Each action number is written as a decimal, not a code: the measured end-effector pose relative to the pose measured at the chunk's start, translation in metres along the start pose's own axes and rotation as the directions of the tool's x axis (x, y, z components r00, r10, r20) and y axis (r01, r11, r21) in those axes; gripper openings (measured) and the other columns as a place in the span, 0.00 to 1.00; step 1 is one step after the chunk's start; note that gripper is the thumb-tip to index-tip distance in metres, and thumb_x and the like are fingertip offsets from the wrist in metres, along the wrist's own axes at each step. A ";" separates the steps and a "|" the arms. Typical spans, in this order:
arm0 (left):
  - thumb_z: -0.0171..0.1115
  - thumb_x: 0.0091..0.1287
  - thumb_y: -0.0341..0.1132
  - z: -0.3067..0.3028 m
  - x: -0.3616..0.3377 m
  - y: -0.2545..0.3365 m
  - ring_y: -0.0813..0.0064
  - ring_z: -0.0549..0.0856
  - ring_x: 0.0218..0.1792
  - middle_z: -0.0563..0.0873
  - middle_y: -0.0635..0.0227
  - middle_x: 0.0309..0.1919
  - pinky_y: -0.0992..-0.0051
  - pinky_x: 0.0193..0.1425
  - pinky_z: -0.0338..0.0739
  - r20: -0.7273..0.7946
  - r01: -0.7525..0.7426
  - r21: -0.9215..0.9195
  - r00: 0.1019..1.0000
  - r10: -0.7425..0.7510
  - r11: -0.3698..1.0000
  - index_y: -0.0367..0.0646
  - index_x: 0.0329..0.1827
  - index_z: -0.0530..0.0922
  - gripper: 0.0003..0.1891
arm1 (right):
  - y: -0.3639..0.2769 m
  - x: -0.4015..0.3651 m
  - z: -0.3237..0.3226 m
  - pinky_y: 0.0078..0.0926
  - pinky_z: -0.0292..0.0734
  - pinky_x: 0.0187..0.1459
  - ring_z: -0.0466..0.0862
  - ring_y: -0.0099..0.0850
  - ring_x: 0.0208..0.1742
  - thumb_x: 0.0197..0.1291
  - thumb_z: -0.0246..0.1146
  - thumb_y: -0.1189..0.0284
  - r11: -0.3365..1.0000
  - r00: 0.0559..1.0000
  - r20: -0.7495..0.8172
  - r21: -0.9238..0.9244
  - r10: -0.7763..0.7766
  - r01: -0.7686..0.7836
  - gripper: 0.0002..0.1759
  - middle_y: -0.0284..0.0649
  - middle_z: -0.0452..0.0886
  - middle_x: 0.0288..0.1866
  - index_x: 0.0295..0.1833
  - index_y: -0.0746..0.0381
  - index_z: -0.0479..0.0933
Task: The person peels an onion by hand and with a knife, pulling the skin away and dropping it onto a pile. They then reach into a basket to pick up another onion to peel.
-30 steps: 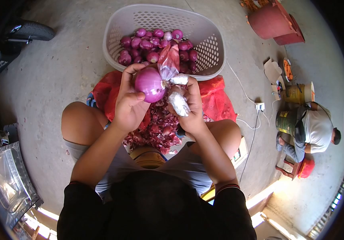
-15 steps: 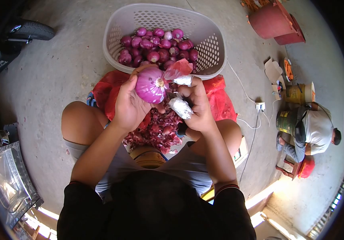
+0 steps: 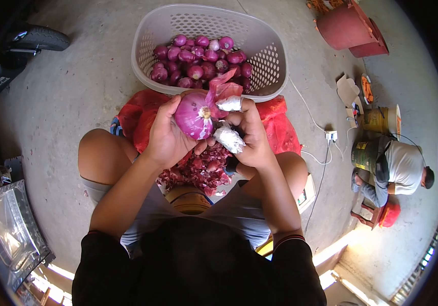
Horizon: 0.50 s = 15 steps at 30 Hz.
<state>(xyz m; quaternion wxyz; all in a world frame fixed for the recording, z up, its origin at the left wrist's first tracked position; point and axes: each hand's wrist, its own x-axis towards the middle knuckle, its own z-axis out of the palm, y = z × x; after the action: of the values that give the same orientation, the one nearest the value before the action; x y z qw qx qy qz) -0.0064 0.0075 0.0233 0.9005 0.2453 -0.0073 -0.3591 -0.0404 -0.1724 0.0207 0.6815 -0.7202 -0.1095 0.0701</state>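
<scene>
A large purple onion rests in my left hand, its pale root end facing my right hand. White wrapping covers the thumb and a fingertip of my right hand, which pinches a loose strip of reddish skin at the onion's right side. Below both hands lies a heap of dark red onion peelings between the knees. Many purple onions fill the bottom of a grey perforated basket beyond my hands.
Red mesh sacking lies under the basket's near edge. Cables and a white socket are on the floor to the right. Farther right, a person sits bent over near buckets. A wheel stands at upper left.
The onion has turned and shifted slightly down in my left hand. The loose skin strip now stands up higher, and my right hand has moved slightly left.
</scene>
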 end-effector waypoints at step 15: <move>0.35 0.68 0.58 0.008 0.000 0.002 0.73 0.82 0.28 0.82 0.63 0.36 0.77 0.25 0.73 -0.130 0.029 0.090 0.991 -0.017 0.996 0.40 0.54 0.71 0.30 | 0.002 0.001 0.007 0.26 0.73 0.36 0.84 0.35 0.33 0.52 0.65 0.77 0.992 0.992 -0.057 -0.058 -0.114 0.111 0.24 0.44 0.82 0.32 0.53 0.62 0.63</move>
<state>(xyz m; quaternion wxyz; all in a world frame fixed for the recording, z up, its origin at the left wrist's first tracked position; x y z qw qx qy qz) -0.0072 0.0050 0.0315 0.8828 0.3089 0.0375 -0.3519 -0.0411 -0.1652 0.0179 0.6674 -0.7330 -0.1311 0.0068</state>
